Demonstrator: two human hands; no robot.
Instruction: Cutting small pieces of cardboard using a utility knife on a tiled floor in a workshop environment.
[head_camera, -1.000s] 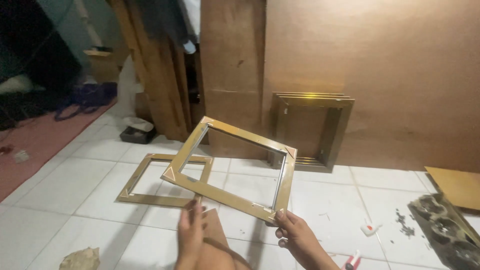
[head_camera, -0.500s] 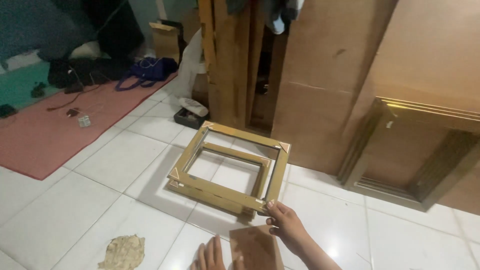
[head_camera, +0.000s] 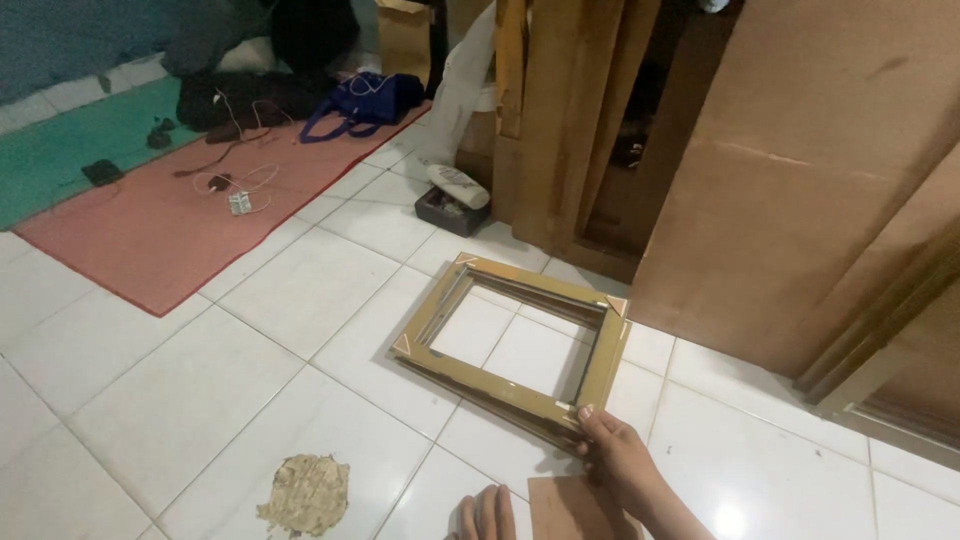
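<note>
A gold rectangular picture frame (head_camera: 500, 385) lies stacked on a second frame, of which only an edge shows beneath it, on the white tiled floor (head_camera: 200, 380). My right hand (head_camera: 620, 462) grips the top frame's near right corner, thumb on its top face. My left hand (head_camera: 487, 514) sits at the bottom edge, fingers curled, beside a brown board (head_camera: 575, 510) lying on the floor; I cannot tell whether it touches the board.
A crumpled tan rag (head_camera: 305, 492) lies on the tiles at the front left. Large brown boards (head_camera: 800, 170) and wooden planks (head_camera: 545, 120) lean at the back. A small dark box (head_camera: 452, 210) sits by the planks. A red mat (head_camera: 180, 220) with cables lies at left.
The frame came down from a raised tilt onto the frame lying on the floor. My view swung left and downward. My right hand stayed on the frame's corner.
</note>
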